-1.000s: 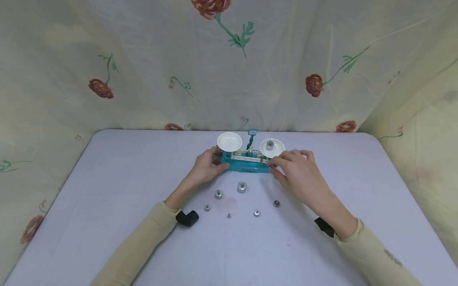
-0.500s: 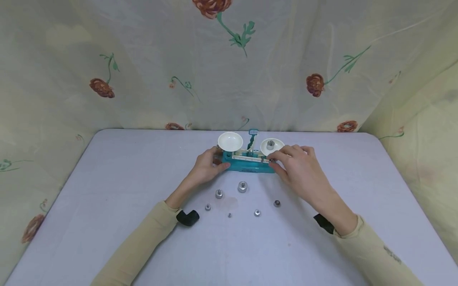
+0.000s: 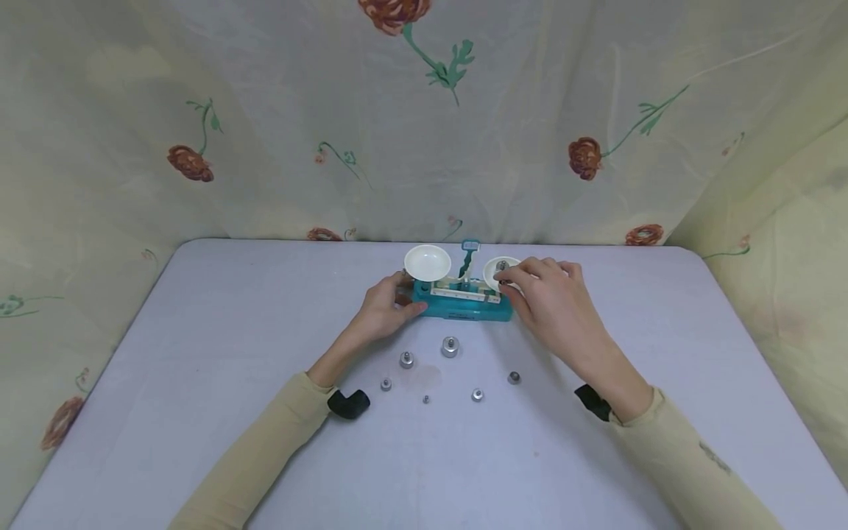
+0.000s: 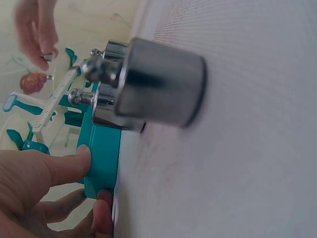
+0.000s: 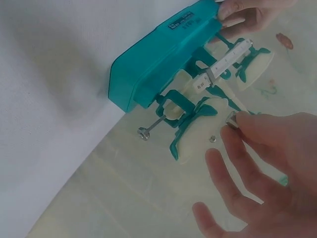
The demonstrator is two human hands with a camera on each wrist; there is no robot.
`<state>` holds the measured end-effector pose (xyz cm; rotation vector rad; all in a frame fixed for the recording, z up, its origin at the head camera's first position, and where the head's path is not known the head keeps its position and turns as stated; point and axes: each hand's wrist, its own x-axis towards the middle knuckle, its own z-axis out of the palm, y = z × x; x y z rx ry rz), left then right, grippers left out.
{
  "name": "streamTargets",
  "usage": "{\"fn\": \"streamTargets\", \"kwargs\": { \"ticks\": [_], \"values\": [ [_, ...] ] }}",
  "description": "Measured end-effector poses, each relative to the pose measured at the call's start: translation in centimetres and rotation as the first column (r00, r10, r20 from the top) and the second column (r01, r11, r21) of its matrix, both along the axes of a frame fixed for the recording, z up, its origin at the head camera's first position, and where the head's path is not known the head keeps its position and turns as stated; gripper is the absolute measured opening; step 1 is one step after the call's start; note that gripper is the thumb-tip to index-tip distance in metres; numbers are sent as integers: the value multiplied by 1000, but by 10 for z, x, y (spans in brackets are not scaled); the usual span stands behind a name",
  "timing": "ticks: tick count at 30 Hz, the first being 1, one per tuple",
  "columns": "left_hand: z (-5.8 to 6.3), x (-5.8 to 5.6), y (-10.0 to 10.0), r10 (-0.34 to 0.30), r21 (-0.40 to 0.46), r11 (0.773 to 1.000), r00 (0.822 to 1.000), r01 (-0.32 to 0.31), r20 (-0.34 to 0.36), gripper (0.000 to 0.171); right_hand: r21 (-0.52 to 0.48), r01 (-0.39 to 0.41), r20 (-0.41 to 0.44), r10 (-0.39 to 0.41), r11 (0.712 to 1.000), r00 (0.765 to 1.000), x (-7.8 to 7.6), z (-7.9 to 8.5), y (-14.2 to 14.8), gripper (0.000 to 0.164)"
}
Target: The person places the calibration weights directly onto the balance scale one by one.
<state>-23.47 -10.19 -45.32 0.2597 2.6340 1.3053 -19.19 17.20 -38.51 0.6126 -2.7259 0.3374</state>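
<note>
A teal balance scale with two white pans stands near the back of the table. My left hand grips the left end of its base, thumb in front and fingers behind. My right hand pinches a small metal weight between thumb and index finger, close beside the right pan. Another metal weight stands on that pan, partly behind my fingertips. The left pan holds nothing. The slider sits toward the right end of the white graduated beam.
In front of the scale several knobbed metal weights stand on the white table, among them a large one, a medium one and a tiny one. A flowered curtain hangs behind the table's back edge.
My right hand has risen from the right end of the beam to the right pan, bringing the small weight along. My left hand has kept its grip on the base.
</note>
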Motion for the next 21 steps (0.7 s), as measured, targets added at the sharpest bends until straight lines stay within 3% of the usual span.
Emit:
{"fn": "streamTargets", "kwargs": {
  "ticks": [21],
  "values": [
    [1, 0, 0, 9, 3, 1000, 1000, -9, 15, 55, -25, 21, 34, -20, 999, 999, -12, -2, -3, 14]
  ]
}}
